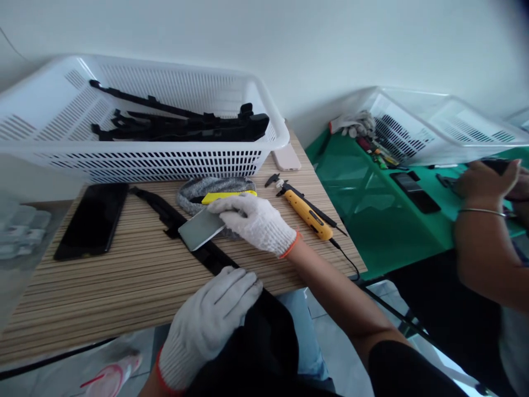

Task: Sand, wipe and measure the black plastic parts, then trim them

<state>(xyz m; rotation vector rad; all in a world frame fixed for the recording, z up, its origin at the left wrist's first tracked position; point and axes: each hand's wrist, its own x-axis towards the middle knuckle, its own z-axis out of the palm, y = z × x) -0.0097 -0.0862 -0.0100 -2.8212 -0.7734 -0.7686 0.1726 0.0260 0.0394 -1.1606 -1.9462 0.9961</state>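
Observation:
My right hand (254, 219), in a white knit glove with an orange cuff, grips a flat pale-grey rectangular piece (201, 229) whose exact kind I cannot make out. This piece lies over a long black plastic strip (217, 258) that runs diagonally across the wooden table. Near the table's front edge, my gloved left hand (212, 317) is closed over the strip's near end, and its thumb is hidden. Just beyond my right hand, a yellow utility knife (225, 196) rests on a grey cloth roll (192, 193).
A white plastic basket (165, 162) holds several black strips. A black phone (94, 220) lies left; a yellow corded tool (308, 214), calipers (271, 180) and a pale phone (287, 159) lie right. At a green table (343, 182), another person's hands (490, 179) work near another basket (397, 129).

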